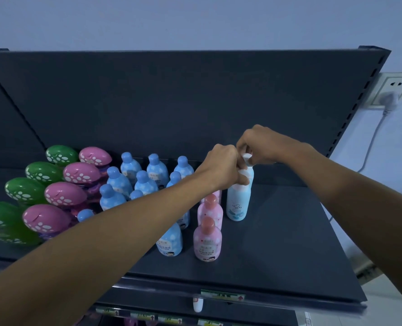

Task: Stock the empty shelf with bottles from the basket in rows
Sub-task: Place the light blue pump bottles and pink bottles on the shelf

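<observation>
Where your hands meet: at the white caps of two tall bottles, right of the pink row.
Left hand [221, 165]: curled round the cap of the front tall bottle [238, 201], which stands on the shelf [289, 231].
Right hand [258, 147]: pinching the cap of the rear tall bottle [251, 173], just behind the front one; you can't tell if its base is down.
Rows: pink bottles [208, 241] just beside the tall pair; blue bottles [146, 182] further left.
Basket: out of view.
Risk: your left forearm [124, 227] crosses low over the pink and blue caps, so a low pull-back would likely topple them. A tall bottle released tilted may fall into the pink row.
</observation>
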Demonstrator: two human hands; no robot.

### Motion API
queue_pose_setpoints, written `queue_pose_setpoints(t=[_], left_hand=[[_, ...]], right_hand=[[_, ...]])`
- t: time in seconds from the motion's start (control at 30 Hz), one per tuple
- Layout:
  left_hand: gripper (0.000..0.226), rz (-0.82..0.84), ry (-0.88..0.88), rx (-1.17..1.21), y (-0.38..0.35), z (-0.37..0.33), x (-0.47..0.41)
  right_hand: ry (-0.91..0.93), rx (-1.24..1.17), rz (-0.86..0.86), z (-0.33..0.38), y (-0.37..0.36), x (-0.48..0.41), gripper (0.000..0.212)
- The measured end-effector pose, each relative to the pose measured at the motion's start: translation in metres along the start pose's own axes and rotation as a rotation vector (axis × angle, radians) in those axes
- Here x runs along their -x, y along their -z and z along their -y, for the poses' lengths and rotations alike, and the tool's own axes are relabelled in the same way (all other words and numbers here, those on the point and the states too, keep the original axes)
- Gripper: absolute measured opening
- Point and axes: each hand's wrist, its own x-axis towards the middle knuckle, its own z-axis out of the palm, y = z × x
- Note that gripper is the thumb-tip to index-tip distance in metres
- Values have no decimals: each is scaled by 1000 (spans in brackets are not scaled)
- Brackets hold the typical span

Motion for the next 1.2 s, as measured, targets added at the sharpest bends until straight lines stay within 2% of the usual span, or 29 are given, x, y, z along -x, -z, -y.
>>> queue_pose_setpoints(t=[0.9,1.07,1.13,1.2], left_hand=[[38,-35,13,129,-9,3,-1],[21,-104,-8,52,-12,-1,9],[37,-112,-15,4,-11,-1,12],[35,-119,-22,-36,-5,3,13]], right_hand=[[-21,-71,-24,-11,-10,-10,28],[-29,-52,-12,-6,-4,-1,37],[-29,-36,-39,-2,1,5,41],[-39,-3,-79,4,7,10,45]])
